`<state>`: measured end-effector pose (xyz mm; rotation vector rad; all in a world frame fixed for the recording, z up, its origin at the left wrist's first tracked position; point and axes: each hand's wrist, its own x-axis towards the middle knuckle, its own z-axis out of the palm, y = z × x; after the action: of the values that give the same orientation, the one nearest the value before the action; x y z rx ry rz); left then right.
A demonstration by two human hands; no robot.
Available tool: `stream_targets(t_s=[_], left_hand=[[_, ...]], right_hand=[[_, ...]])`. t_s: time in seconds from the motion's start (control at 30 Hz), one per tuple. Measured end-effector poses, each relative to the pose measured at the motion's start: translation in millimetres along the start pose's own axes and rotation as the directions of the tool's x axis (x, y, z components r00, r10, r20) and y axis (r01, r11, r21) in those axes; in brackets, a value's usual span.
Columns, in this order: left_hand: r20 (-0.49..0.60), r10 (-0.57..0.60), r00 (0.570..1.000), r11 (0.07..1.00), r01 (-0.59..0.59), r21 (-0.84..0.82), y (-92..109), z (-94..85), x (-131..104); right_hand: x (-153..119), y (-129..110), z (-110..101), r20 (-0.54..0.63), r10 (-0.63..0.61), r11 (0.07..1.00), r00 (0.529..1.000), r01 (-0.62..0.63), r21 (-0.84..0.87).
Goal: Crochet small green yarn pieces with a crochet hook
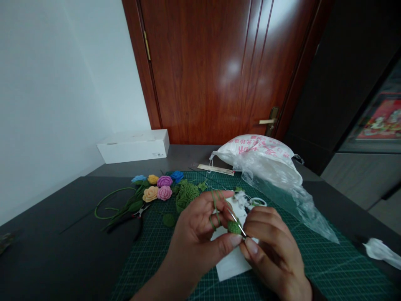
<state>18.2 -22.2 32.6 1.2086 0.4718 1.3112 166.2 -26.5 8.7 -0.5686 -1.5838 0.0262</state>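
Note:
Between thumb and fingers, my left hand [203, 230] pinches a small green crochet piece [234, 227]. Green yarn [215, 205] winds round the raised fingers of that hand. A thin metal crochet hook [237, 223] is gripped in my right hand [274, 246], its shaft slanting across the green piece and its tip pointing up and left. Both hands are close together over a white paper sheet [232, 265]. Behind my left hand lies a ball of green yarn [187, 193]. The hook's handle is hidden inside my right hand.
A green cutting mat [316, 263] covers the dark table. Several crocheted flowers [164, 192] and black-handled pliers [138, 219] lie left. A white box [134, 145] stands at the back. A stuffed plastic bag [260, 152] sits back right, near scissors [258, 202] with white handles.

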Motion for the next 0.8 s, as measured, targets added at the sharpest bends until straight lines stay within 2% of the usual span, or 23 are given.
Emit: stream_targets(t_s=[0.1,0.23,0.33,0.47,0.6,0.7,0.8], left_hand=[[-0.07,-0.027,0.997,0.998,0.023,-0.05,-3.5,2.2,-0.4],[-0.128,0.068,0.989,0.998,-0.068,0.004,-6.4,4.5,-1.6],[-0.13,0.068,0.989,0.998,-0.066,0.018,-6.5,4.9,-1.2],[-0.128,0.026,0.991,1.0,-0.025,0.011,-4.5,1.7,2.2],[-0.113,0.056,0.992,0.996,-0.048,0.071,-3.0,-2.4,5.6],[-0.072,0.088,0.994,0.992,-0.081,0.101,-2.1,-4.0,6.2],[-0.03,0.063,0.998,0.993,-0.059,0.106,-1.0,-5.5,5.6]], right_hand=[[-3.8,-4.1,10.0,-0.16,0.028,0.989,0.987,-0.051,-0.138],[-1.2,1.8,7.7,-0.005,-0.143,0.969,0.99,0.139,-0.202],[-0.9,9.6,1.9,0.022,-0.182,0.977,0.983,0.183,-0.112],[-5.3,14.4,1.2,-0.054,-0.089,0.984,0.995,0.096,0.147],[-3.4,11.2,6.5,-0.197,0.03,0.965,0.98,0.023,0.261],[1.1,8.6,7.4,-0.19,0.107,0.95,0.976,-0.044,0.31],[3.3,8.4,6.0,-0.152,0.208,0.911,0.966,-0.135,0.389]])
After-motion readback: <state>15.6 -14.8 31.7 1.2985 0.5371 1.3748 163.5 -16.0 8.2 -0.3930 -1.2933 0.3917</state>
